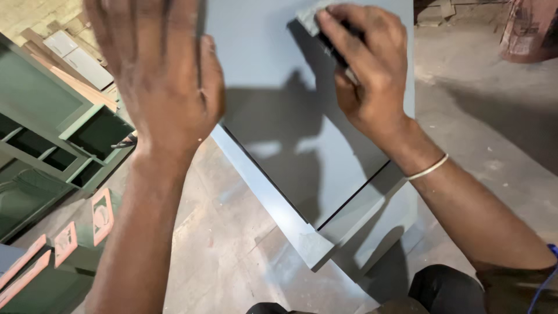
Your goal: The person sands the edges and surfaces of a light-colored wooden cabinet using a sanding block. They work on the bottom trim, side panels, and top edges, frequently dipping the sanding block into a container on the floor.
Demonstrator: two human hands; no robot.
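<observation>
Head view shows a grey painted panel (290, 116) lying flat on a second grey board (372, 232), both raised above a concrete floor (221, 250).

Hand state:
- Left hand (160, 75) lies flat, fingers spread, palm down on the panel's left edge. It grips nothing; it presses the panel down.
- Right hand (366, 70) is closed around a small dark sanding block (325, 29), which sits against the panel surface near the upper middle of the frame. A pale band (427, 170) circles the right wrist.

Progress, as a judgement: the panel surface looks uniformly matt and grey, with no clear boundary between rubbed and unrubbed zones. How much of the face has been covered cannot be told. The block is at the far part of the panel; the near part, toward the person's knees, lies untouched by either hand at this moment.

Edges and clearance:
- The panel's left long edge runs diagonally down to a near corner that overhangs the floor.
- A dark gap marks where the panel's lower right edge ends over the board beneath.
- Open panel surface lies between the two hands and below them.
- To the left, green cabinet frames (52, 134) stand well apart from the panel; small reddish-edged pieces (102, 215) lie on the floor beside them.
- To the right, the floor is open up to a reddish drum (532, 29) at the far corner.
</observation>
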